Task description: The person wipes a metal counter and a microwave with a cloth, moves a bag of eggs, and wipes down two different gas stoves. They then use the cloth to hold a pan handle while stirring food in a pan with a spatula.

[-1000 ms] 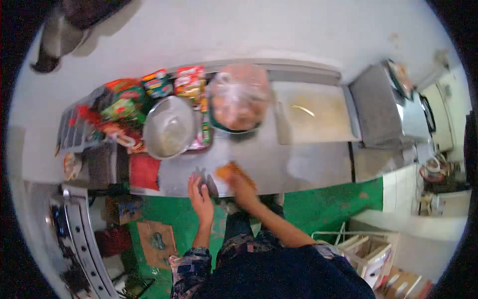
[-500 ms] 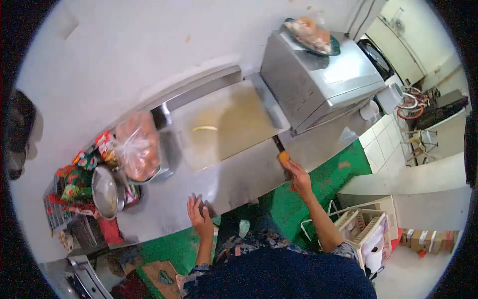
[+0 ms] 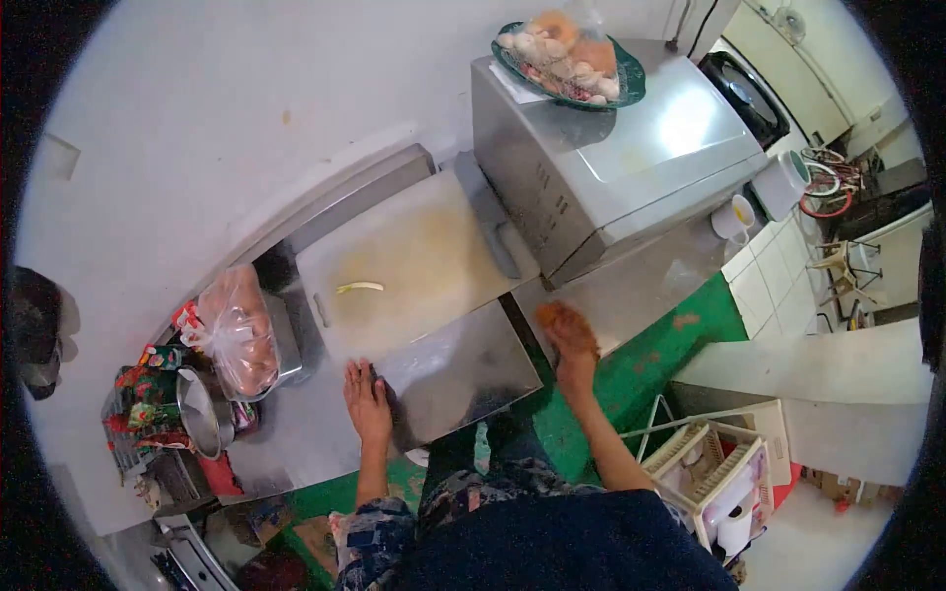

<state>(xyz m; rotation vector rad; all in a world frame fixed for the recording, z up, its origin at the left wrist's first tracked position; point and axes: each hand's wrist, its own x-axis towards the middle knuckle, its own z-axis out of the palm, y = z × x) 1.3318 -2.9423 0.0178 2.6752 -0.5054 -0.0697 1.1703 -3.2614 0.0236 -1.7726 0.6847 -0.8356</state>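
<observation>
My right hand [image 3: 574, 345] is pressed down on the metal counter near the grey box-shaped appliance. Its fingers close over a small orange pad [image 3: 560, 316] that looks like a sponge, though blur and the hand hide most of it. My left hand [image 3: 368, 402] rests flat with fingers stretched out, beside the near corner of a white cutting board [image 3: 424, 305], and nothing shows in it. On the board lies a thin white-and-green stalk piece [image 3: 361, 287]. A long grey knife-like thing [image 3: 490, 219] lies along the board's right side.
The grey appliance [image 3: 631, 148] carries a green plate [image 3: 636, 84] of garlic and bagged food. Left of the board are a clear bag of eggs-like brown items [image 3: 236, 335] and a steel bowl [image 3: 202, 409]. A white mug [image 3: 731, 218] stands right. A dark gap [image 3: 522, 330] splits the counter.
The view has shifted. My right hand has moved with the orange pad past the dark gap onto the right-hand counter. My left hand has come closer to the board's near corner.
</observation>
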